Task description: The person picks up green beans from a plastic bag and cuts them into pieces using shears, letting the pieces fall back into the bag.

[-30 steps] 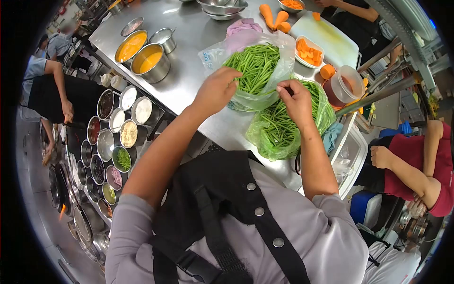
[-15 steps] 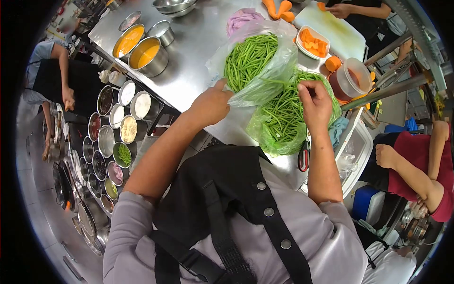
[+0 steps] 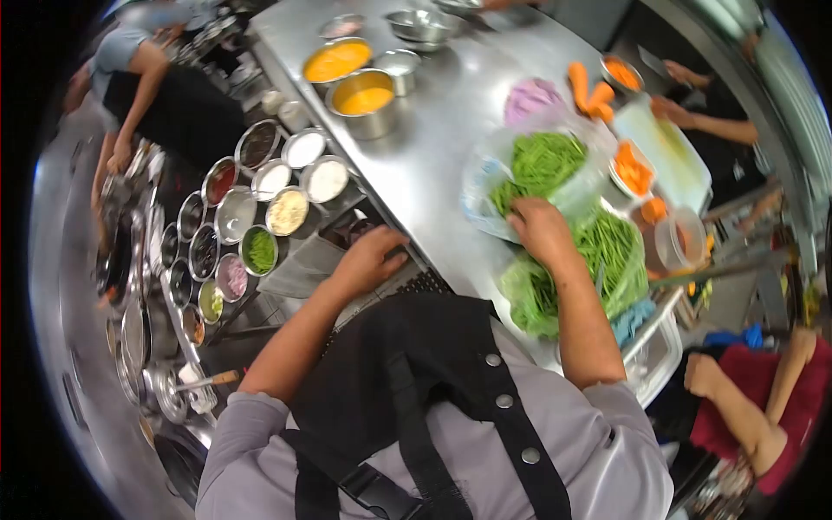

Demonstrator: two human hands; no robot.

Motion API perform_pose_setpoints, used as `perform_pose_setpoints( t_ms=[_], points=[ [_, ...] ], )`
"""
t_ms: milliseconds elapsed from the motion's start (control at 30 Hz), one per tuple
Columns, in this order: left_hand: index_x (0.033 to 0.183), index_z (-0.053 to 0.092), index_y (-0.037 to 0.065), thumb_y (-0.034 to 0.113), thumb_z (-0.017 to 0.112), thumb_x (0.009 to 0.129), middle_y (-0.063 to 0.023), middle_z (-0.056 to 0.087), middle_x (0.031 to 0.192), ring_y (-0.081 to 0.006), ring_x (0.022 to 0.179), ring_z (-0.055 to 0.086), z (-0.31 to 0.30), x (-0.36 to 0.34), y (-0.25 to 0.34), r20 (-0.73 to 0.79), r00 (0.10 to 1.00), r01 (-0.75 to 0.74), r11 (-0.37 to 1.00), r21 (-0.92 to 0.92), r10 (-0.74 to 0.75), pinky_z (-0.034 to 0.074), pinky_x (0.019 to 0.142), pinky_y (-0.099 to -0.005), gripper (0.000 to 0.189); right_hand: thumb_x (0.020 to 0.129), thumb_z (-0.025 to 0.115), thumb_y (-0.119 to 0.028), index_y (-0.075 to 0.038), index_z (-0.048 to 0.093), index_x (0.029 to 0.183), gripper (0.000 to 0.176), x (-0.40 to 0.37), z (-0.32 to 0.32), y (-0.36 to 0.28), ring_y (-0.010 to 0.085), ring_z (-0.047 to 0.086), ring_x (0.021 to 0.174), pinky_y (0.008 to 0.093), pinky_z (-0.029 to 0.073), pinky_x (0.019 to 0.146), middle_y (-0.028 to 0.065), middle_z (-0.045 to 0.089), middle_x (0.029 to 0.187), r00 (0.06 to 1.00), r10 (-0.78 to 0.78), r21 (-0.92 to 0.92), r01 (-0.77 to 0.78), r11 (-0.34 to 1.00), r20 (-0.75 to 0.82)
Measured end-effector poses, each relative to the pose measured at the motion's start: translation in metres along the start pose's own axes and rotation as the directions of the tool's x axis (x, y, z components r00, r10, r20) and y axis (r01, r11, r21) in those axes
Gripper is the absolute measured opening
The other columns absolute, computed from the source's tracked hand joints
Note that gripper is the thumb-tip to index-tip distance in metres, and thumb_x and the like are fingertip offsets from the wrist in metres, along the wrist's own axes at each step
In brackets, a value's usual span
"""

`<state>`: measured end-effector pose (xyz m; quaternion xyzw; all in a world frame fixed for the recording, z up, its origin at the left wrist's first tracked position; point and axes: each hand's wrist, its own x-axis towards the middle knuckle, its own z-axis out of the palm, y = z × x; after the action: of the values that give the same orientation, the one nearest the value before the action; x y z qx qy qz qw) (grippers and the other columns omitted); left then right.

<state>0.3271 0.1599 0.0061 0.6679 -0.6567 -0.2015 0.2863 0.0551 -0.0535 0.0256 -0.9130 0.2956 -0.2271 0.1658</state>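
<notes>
Where the right hand meets green beans at the near edge of the clear bag, grip can't be told; left hand loosely open, left of bag. Light fingertips would spare pods and plastic.

Steel table beneath bagged green beans, pots, purple cloth, carrots

Bright lt; white glare on steel tbl; soft motion blur; fisheye warp @ edges, blk corners.
</notes>
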Motion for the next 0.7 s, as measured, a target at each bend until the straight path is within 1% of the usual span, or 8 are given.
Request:
perform_pose_setpoints(
  t_ms=[167, 233, 300, 367, 400, 467, 500, 700],
  points=[
    [0.112, 0.066, 0.004, 0.018, 0.068, 0.081, -0.0203, 0.063, 0.114, -0.0391, 0.110, 0.059, 0.060, -0.161, -0.139, 0.047, 0.880, 0.463, 0.876, 0.138, -0.473, 0.048, 0.094, -0.0450, 0.033, 0.084, 0.069, -0.009, 0.002, 0.067, 0.105, 0.023, -0.007, -0.013, -0.023, 0.0375, 0.063, 0.090, 0.0417, 0.051, 0.084, 0.0207, 0.065, 0.103, 0.992, 0.057, 0.158, -0.038, 0.987, -0.115],
    [0.109, 0.067, 0.001, 0.023, 0.066, 0.082, -0.0236, 0.066, 0.110, -0.0390, 0.105, 0.062, 0.081, -0.242, -0.162, 0.169, 0.619, 0.761, 0.639, 0.113, -0.767, 0.050, 0.092, -0.0475, 0.035, 0.085, 0.068, -0.007, 0.002, 0.067, 0.105, 0.022, -0.009, -0.019, -0.032, 0.0352, 0.064, 0.088, 0.0395, 0.051, 0.083, 0.0193, 0.065, 0.101, 0.978, 0.036, 0.179, 0.002, 0.984, -0.208],
    [0.098, 0.071, 0.002, 0.030, 0.060, 0.086, -0.0228, 0.068, 0.105, -0.0412, 0.098, 0.065, 0.140, -0.376, -0.235, 0.145, 0.593, 0.772, 0.610, 0.175, -0.792, 0.051, 0.087, -0.0494, 0.032, 0.086, 0.068, -0.006, 0.003, 0.067, 0.105, 0.021, -0.008, -0.023, -0.046, 0.0329, 0.064, 0.086, 0.0374, 0.052, 0.081, 0.0179, 0.065, 0.099, 0.954, 0.027, 0.197, 0.034, 0.980, -0.298],
    [0.098, 0.073, 0.003, 0.033, 0.058, 0.089, -0.0225, 0.069, 0.108, -0.0376, 0.099, 0.067, 0.136, -0.436, -0.205, 0.103, 0.411, 0.860, 0.422, 0.286, -0.906, 0.053, 0.086, -0.0466, 0.035, 0.086, 0.067, -0.002, 0.003, 0.066, 0.104, 0.018, -0.002, -0.025, -0.063, 0.0271, 0.064, 0.083, 0.0337, 0.052, 0.077, 0.0154, 0.065, 0.095, 0.937, 0.028, 0.271, 0.072, 0.960, -0.349],
    [0.100, 0.073, 0.003, 0.032, 0.059, 0.090, -0.0223, 0.069, 0.108, -0.0362, 0.098, 0.068, 0.136, -0.481, -0.210, 0.456, 0.281, 0.699, 0.506, 0.505, -0.844, 0.053, 0.083, -0.0441, 0.034, 0.086, 0.066, 0.001, 0.004, 0.066, 0.103, 0.018, 0.002, -0.023, -0.073, 0.0239, 0.064, 0.081, 0.0320, 0.052, 0.074, 0.0143, 0.064, 0.093, 0.933, -0.003, 0.297, 0.118, 0.948, -0.361],
    [0.105, 0.071, 0.003, 0.029, 0.063, 0.089, -0.0204, 0.071, 0.102, -0.0352, 0.096, 0.068, 0.118, -0.504, -0.155, 0.308, -0.077, 0.965, 0.007, 0.263, -0.948, 0.053, 0.082, -0.0421, 0.032, 0.086, 0.065, 0.001, 0.004, 0.065, 0.104, 0.018, 0.013, -0.010, -0.093, 0.0223, 0.063, 0.081, 0.0309, 0.052, 0.074, 0.0136, 0.064, 0.093, 0.939, -0.052, 0.330, 0.171, 0.928, -0.340],
    [0.105, 0.071, 0.003, 0.029, 0.063, 0.089, -0.0204, 0.071, 0.102, -0.0351, 0.096, 0.068, 0.115, -0.512, -0.140, 0.286, -0.134, 0.982, -0.087, 0.168, -0.949, 0.053, 0.082, -0.0421, 0.032, 0.087, 0.065, 0.000, 0.004, 0.065, 0.104, 0.018, 0.016, -0.001, -0.104, 0.0207, 0.063, 0.082, 0.0299, 0.051, 0.075, 0.0128, 0.063, 0.093, 0.943, -0.083, 0.366, 0.204, 0.908, -0.321],
    [0.105, 0.070, 0.003, 0.029, 0.063, 0.088, -0.0201, 0.071, 0.101, -0.0346, 0.096, 0.069, 0.139, -0.515, -0.150, 0.245, 0.005, 0.991, -0.028, -0.132, -0.969, 0.053, 0.081, -0.0418, 0.032, 0.083, 0.068, -0.002, -0.001, 0.066, 0.104, 0.022, 0.030, 0.065, -0.177, 0.0270, 0.063, 0.076, 0.0334, 0.051, 0.066, 0.0127, 0.063, 0.089, 0.934, -0.349, 0.422, 0.350, 0.836, -0.084]
  ],
)
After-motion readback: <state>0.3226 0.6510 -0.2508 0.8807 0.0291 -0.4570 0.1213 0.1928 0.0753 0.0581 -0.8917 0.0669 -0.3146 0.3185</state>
